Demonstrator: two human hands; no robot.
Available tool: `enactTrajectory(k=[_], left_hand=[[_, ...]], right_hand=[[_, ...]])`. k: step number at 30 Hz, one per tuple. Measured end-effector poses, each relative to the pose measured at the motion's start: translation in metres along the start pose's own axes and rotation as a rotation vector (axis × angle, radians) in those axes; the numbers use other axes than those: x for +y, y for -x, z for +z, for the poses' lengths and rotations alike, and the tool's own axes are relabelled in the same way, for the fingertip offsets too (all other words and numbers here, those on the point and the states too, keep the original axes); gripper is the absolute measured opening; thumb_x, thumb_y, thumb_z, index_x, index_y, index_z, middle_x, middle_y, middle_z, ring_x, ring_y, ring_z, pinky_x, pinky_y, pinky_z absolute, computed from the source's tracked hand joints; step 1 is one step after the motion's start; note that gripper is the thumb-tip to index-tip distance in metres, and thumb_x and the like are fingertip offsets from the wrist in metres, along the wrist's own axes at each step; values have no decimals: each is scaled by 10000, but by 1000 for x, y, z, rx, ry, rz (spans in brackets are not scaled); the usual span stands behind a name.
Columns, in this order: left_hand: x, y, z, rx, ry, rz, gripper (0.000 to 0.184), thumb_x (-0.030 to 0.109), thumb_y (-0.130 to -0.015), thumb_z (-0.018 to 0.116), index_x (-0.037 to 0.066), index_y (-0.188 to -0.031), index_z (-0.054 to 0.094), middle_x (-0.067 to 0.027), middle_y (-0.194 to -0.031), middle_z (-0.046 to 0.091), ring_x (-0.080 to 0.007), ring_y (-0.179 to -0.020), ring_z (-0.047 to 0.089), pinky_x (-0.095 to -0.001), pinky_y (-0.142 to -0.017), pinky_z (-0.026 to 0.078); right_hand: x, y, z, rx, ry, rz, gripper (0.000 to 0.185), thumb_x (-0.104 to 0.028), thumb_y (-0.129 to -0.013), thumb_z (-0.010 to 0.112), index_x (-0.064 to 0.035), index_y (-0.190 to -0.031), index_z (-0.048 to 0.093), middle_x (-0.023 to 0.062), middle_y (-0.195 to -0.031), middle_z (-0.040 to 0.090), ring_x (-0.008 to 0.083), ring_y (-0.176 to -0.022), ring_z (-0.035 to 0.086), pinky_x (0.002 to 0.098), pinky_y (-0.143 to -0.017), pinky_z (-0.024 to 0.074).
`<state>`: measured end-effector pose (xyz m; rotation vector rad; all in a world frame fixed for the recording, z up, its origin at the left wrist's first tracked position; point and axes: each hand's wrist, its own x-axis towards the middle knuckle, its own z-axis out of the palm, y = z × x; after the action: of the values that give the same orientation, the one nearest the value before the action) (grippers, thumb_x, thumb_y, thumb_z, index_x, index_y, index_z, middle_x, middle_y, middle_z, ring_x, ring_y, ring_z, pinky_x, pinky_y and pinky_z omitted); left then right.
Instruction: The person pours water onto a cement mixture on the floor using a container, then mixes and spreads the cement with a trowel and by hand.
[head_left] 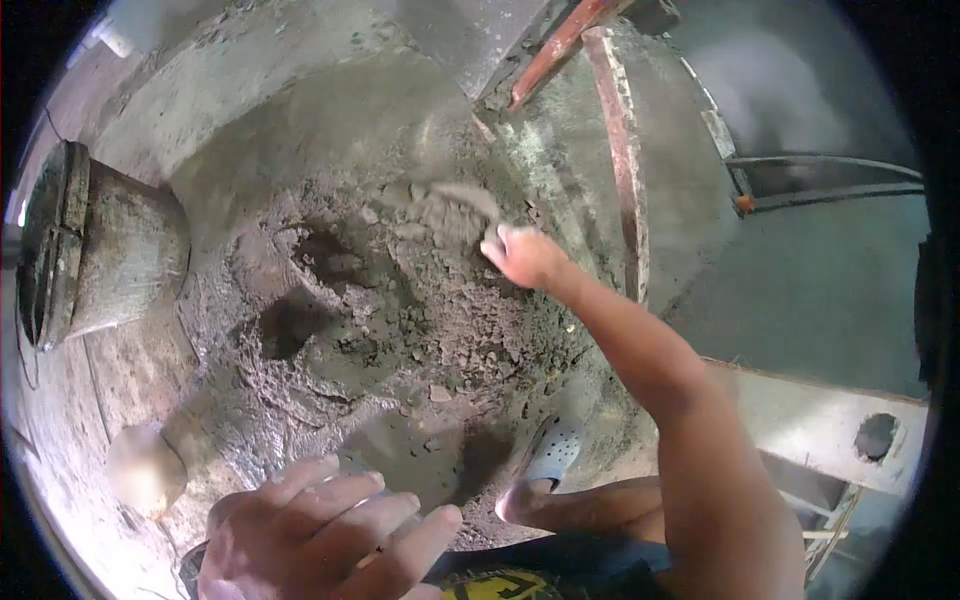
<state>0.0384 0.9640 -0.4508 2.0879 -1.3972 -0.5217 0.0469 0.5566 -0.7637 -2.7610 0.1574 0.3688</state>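
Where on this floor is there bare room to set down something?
The widest bare patch is smooth grey floor beyond the mortar, between the bucket and the reddish beam. A smaller one, crossed by a thin dark line, lies between the bucket and the pale round object. The middle is crowded: mortar lumps surround the right hand.

The floor [340, 110] carries crumbly grey mix [470, 320] (partly wet) and 1 bucket [130, 245].

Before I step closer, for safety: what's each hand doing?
Left hand: open, nothing visible in it.
Right hand: closed, apparently on a blurred tool.
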Motion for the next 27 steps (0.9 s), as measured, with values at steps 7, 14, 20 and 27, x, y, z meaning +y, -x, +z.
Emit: enactTrajectory(k=[7,14,20,27], left_hand=[[12,19,3,-212,7,-84,250,163,-1015,585,21,-1174,715,-99,-1201,712,-172,-1109,666,-279,-863,588],[4,9,10,-65,343,-149,351,358,-936,661,55,-1101,725,-85,-1002,731,-270,-931,701,-407,-854,567],[-3,7,9,31,1,112,516,521,-871,721,47,-1075,712,-111,-966,724,-340,-949,695,-499,-935,526],[0,8,5,12,2,104,499,502,-868,723,53,-1085,712,-112,-972,722,-339,-952,695,-498,-935,528]], right_hand=[[-5,22,-54,-21,143,191,575,-573,-1024,481,-21,-1067,635,291,-1032,713,485,-980,687,574,-863,544],[25,-113,-35,234,172,341,619,-553,-1055,420,10,-1141,661,281,-1104,714,459,-1057,691,546,-921,549],[27,-58,-29,-22,118,298,639,-538,-1069,376,-4,-1189,705,260,-1177,708,445,-1129,669,531,-974,525],[-10,97,-18,-256,1,239,704,-628,-1053,350,12,-1113,638,316,-1063,696,482,-1055,663,565,-929,515]])
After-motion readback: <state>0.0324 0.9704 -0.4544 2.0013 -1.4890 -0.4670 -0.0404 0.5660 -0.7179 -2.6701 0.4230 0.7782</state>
